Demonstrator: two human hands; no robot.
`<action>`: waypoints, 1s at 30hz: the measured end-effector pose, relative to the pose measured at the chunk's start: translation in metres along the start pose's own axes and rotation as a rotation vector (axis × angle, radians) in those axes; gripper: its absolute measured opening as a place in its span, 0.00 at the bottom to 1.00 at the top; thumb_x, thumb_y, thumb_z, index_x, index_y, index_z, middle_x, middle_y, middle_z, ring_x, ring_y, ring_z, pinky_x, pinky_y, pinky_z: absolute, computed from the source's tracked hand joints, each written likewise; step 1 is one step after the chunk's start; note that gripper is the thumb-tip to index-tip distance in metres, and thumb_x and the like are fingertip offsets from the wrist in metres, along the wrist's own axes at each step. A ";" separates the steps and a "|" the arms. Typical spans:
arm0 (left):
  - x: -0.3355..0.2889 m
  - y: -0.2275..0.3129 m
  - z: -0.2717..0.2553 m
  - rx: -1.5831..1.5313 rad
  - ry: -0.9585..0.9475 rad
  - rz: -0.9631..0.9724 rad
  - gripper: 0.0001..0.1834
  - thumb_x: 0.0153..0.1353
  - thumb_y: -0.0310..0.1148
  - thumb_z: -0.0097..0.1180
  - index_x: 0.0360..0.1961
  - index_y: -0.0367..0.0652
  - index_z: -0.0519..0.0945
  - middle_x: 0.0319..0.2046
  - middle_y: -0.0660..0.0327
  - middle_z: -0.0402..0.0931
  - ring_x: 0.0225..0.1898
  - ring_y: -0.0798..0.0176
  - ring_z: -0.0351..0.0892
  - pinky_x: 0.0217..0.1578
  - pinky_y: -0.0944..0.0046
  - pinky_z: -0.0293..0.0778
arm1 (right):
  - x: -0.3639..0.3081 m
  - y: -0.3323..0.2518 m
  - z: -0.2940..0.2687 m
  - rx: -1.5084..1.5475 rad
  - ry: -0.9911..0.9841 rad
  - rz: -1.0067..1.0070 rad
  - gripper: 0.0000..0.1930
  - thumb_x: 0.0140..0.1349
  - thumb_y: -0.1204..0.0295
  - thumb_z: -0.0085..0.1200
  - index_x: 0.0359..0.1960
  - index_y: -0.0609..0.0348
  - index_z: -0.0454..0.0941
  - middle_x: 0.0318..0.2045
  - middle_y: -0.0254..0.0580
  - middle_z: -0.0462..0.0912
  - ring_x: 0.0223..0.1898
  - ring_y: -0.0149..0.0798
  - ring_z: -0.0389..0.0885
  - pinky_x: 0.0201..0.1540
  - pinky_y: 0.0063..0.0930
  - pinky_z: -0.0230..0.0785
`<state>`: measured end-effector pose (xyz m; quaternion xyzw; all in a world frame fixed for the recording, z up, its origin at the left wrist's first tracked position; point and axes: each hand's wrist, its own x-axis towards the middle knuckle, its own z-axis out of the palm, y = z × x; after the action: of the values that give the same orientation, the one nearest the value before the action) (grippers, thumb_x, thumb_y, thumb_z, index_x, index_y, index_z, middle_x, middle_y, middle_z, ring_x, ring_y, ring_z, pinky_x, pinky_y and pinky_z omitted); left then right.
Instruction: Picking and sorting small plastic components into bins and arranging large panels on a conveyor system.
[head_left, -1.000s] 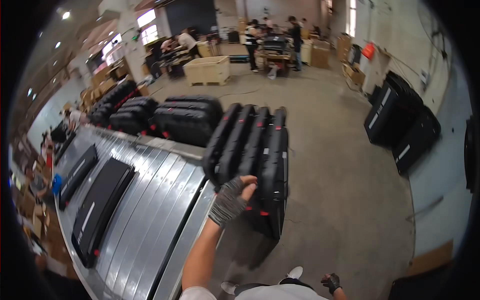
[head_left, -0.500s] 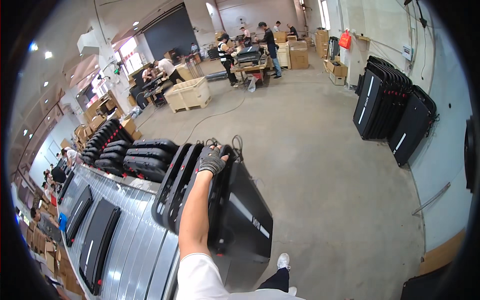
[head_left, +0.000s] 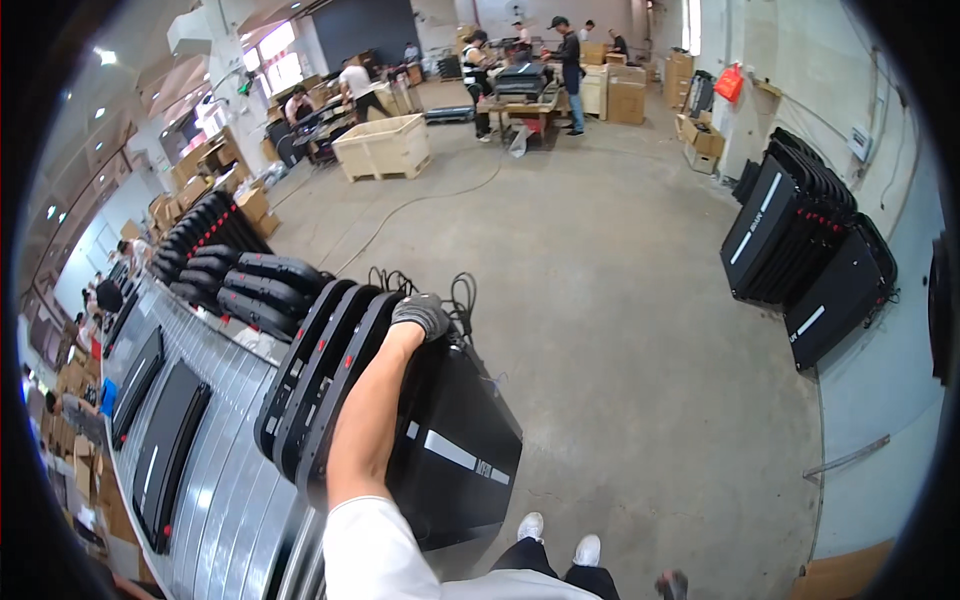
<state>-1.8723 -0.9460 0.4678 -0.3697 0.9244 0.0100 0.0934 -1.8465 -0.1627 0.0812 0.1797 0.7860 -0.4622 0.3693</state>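
My left hand (head_left: 422, 316), in a grey fingerless-looking glove, is closed over the top end of a black walking-pad treadmill (head_left: 462, 425). This treadmill stands tilted on its end, its flat face with a white stripe turned to the right. Close against its left side lean several more black treadmills (head_left: 325, 370) with red parts on their edges. Cable loops (head_left: 462, 300) stick up behind the held end. Only a small part of my right hand (head_left: 672, 586) shows at the lower edge, apart from the treadmills; its fingers cannot be made out.
On the left runs a metal roller conveyor (head_left: 225, 440) carrying flat treadmills (head_left: 170, 450). More treadmills (head_left: 265, 285) are stacked behind it. Another row (head_left: 790, 225) leans along the right wall. A wooden crate (head_left: 382, 148) and people at a workbench (head_left: 525, 105) are farther off.
The held treadmill and my left hand now sit slightly lower and farther left in view. Both my shoes show now, and part of my right hand has come in at the lower edge.
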 end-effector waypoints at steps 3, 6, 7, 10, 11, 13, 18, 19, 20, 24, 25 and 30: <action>-0.068 0.034 -0.012 -0.044 0.137 0.069 0.15 0.49 0.35 0.53 0.37 0.40 0.82 0.37 0.45 0.80 0.43 0.45 0.80 0.47 0.52 0.75 | 0.045 -0.162 0.057 -0.200 -0.140 -0.563 0.15 0.57 0.60 0.57 0.32 0.62 0.78 0.22 0.36 0.78 0.26 0.32 0.76 0.31 0.28 0.66; -0.147 0.059 -0.018 0.000 0.182 0.076 0.20 0.47 0.33 0.56 0.44 0.44 0.78 0.40 0.48 0.78 0.42 0.48 0.79 0.43 0.53 0.76 | 0.029 -0.303 0.141 -0.307 -0.307 -0.929 0.27 0.58 0.59 0.56 0.55 0.63 0.70 0.49 0.50 0.77 0.52 0.43 0.75 0.55 0.32 0.65; -0.176 0.059 -0.013 0.006 0.162 0.030 0.20 0.47 0.33 0.56 0.44 0.44 0.78 0.40 0.48 0.78 0.42 0.48 0.79 0.43 0.53 0.76 | -0.010 -0.353 0.174 -0.264 -0.414 -1.036 0.31 0.58 0.58 0.56 0.59 0.63 0.66 0.55 0.54 0.72 0.58 0.46 0.70 0.61 0.34 0.61; -0.248 0.075 -0.016 -0.059 0.271 0.053 0.24 0.44 0.29 0.57 0.47 0.46 0.77 0.37 0.51 0.76 0.38 0.48 0.79 0.40 0.54 0.76 | -0.065 -0.428 0.255 -0.267 -0.565 -1.249 0.33 0.60 0.57 0.56 0.62 0.63 0.62 0.60 0.56 0.67 0.63 0.47 0.63 0.65 0.35 0.55; -0.266 0.080 -0.018 -0.086 0.241 0.025 0.25 0.43 0.27 0.57 0.48 0.45 0.76 0.37 0.52 0.76 0.38 0.47 0.79 0.39 0.53 0.75 | -0.075 -0.438 0.276 -0.218 -0.632 -1.340 0.32 0.60 0.58 0.55 0.61 0.63 0.63 0.59 0.55 0.68 0.63 0.47 0.64 0.64 0.35 0.55; -0.307 0.085 -0.020 -0.116 0.196 -0.054 0.26 0.42 0.25 0.57 0.49 0.45 0.76 0.36 0.52 0.75 0.37 0.47 0.79 0.38 0.53 0.75 | -0.105 -0.447 0.304 -0.229 -0.916 -1.183 0.29 0.60 0.58 0.55 0.59 0.63 0.66 0.55 0.55 0.72 0.60 0.47 0.68 0.61 0.34 0.59; -0.395 0.070 -0.001 -0.137 0.246 -0.205 0.29 0.43 0.26 0.57 0.51 0.43 0.72 0.37 0.51 0.75 0.38 0.49 0.78 0.39 0.52 0.73 | -0.138 -0.406 0.292 -0.515 -0.753 -1.569 0.17 0.62 0.61 0.54 0.42 0.64 0.74 0.31 0.53 0.80 0.35 0.53 0.80 0.40 0.36 0.71; -0.412 0.063 0.007 -0.151 0.283 -0.229 0.29 0.42 0.26 0.57 0.52 0.42 0.71 0.37 0.51 0.75 0.38 0.49 0.78 0.39 0.52 0.73 | -0.152 -0.391 0.289 -0.526 -0.790 -1.572 0.17 0.62 0.61 0.54 0.42 0.64 0.74 0.31 0.53 0.80 0.35 0.53 0.80 0.40 0.36 0.71; -0.429 0.057 0.014 -0.151 0.316 -0.253 0.28 0.41 0.25 0.58 0.49 0.42 0.72 0.36 0.51 0.75 0.38 0.48 0.78 0.39 0.52 0.72 | -0.167 -0.378 0.283 -0.454 -0.960 -1.430 0.17 0.62 0.62 0.54 0.41 0.66 0.74 0.33 0.54 0.79 0.37 0.53 0.79 0.42 0.37 0.70; -0.487 0.047 0.033 -0.164 0.353 -0.290 0.25 0.38 0.27 0.60 0.43 0.43 0.72 0.35 0.53 0.75 0.34 0.48 0.78 0.34 0.53 0.73 | -0.193 -0.275 0.281 -0.124 -0.746 -1.645 0.15 0.61 0.66 0.53 0.39 0.68 0.73 0.39 0.56 0.76 0.44 0.53 0.74 0.49 0.41 0.66; -0.506 0.047 0.035 -0.136 0.386 -0.301 0.25 0.38 0.27 0.60 0.43 0.43 0.72 0.34 0.53 0.75 0.32 0.49 0.78 0.32 0.52 0.72 | -0.211 -0.256 0.274 -0.131 -0.832 -1.496 0.14 0.59 0.67 0.53 0.40 0.66 0.73 0.42 0.55 0.74 0.47 0.55 0.71 0.52 0.44 0.63; -0.599 0.021 0.074 -0.189 0.435 -0.313 0.25 0.36 0.27 0.60 0.42 0.44 0.72 0.32 0.53 0.75 0.29 0.49 0.78 0.29 0.52 0.71 | -0.251 -0.153 0.253 -0.511 -1.190 -1.532 0.15 0.59 0.65 0.53 0.42 0.64 0.76 0.45 0.53 0.77 0.49 0.53 0.74 0.53 0.40 0.64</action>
<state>-1.4497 -0.5156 0.5019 -0.5086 0.8493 0.0022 -0.1415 -1.6704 -0.4430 0.2830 -0.7201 0.4527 -0.4073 0.3326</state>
